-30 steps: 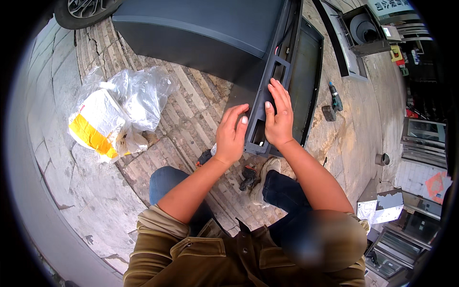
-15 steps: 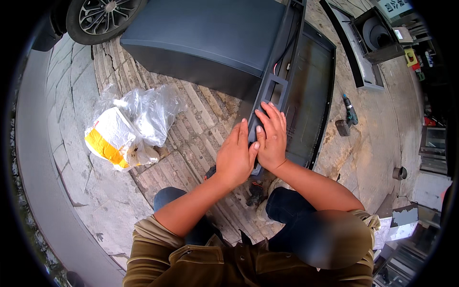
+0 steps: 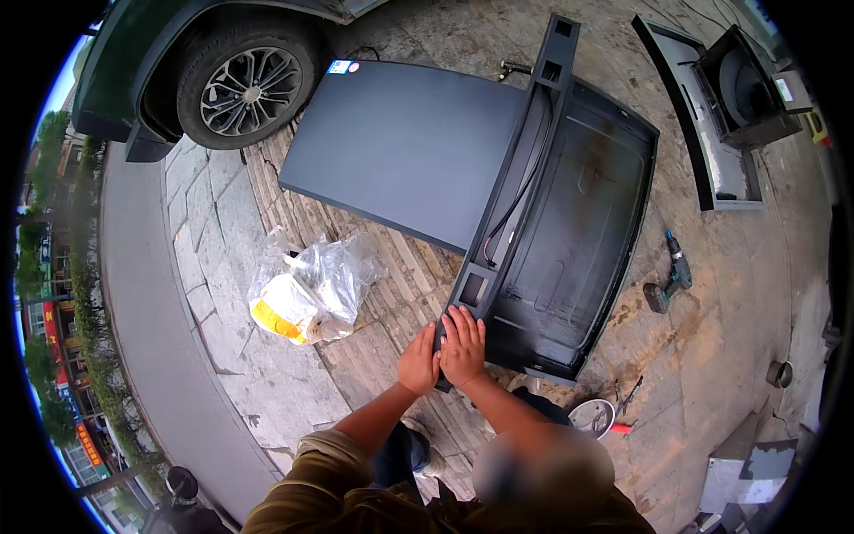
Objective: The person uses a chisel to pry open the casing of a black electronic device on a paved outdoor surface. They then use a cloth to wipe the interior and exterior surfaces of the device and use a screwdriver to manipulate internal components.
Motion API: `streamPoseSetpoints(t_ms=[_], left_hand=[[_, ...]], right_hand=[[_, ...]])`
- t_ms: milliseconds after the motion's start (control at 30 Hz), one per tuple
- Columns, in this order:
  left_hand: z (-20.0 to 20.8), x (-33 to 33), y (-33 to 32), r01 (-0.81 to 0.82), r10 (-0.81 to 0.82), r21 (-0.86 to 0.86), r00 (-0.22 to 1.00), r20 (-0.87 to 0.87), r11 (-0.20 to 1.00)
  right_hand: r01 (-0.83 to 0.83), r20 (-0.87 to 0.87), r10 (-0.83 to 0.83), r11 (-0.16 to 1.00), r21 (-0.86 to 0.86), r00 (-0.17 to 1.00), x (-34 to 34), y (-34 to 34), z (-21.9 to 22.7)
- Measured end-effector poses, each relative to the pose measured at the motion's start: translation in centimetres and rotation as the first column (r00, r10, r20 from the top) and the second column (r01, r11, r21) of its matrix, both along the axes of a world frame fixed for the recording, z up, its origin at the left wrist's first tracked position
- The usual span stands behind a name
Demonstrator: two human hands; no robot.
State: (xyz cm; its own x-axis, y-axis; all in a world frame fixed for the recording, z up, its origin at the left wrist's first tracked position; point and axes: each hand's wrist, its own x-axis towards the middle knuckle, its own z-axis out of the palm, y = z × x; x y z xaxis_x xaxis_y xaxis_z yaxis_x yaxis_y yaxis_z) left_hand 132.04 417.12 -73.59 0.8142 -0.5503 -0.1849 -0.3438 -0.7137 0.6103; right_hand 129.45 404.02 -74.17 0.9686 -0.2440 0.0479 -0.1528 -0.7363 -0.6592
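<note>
By the left hand (image 3: 416, 362) and the right hand (image 3: 463, 347), at six o'clock, the near end of the long dark frame (image 3: 514, 196) is covered. At five o'clock a rounded patch (image 3: 544, 472) is blurred. Beside the white round container (image 3: 591, 416) at half past four, slim items (image 3: 630, 395) are too small to be identified. At half past ten, the vehicle (image 3: 133, 76) is cut off by the upper edge.
</note>
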Motion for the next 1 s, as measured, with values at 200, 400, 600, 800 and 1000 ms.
streamPoseSetpoints(t_ms=[200,400,600,800,1000], left_hand=[[-0.9,-0.2,0.3,-0.011,0.013,0.081,1.0,-0.024,0.997],[0.5,0.7,-0.8,-0.005,0.04,0.247,0.99,-0.137,0.969],[4.5,4.2,-4.4,0.071,0.132,0.493,0.922,-0.365,0.867],[12.5,28.7,-11.9,0.108,-0.106,-0.017,0.922,-0.371,0.994],[6.3,54.4,-21.1,0.241,-0.246,-0.144,0.969,-0.017,0.96]], right_hand=[[-0.042,-0.075,0.076,0.923,0.382,0.994,1.4,-5.1,4.6],[0.172,0.039,-0.183,0.966,0.194,0.982,10.9,-17.5,6.5],[0.389,-0.011,-0.389,0.921,0.003,0.921,24.4,-26.0,5.9],[0.558,-0.134,-0.57,0.821,-0.117,0.811,36.7,-32.6,3.5],[0.571,-0.178,-0.663,0.727,-0.381,0.727,46.4,-37.4,1.1]])
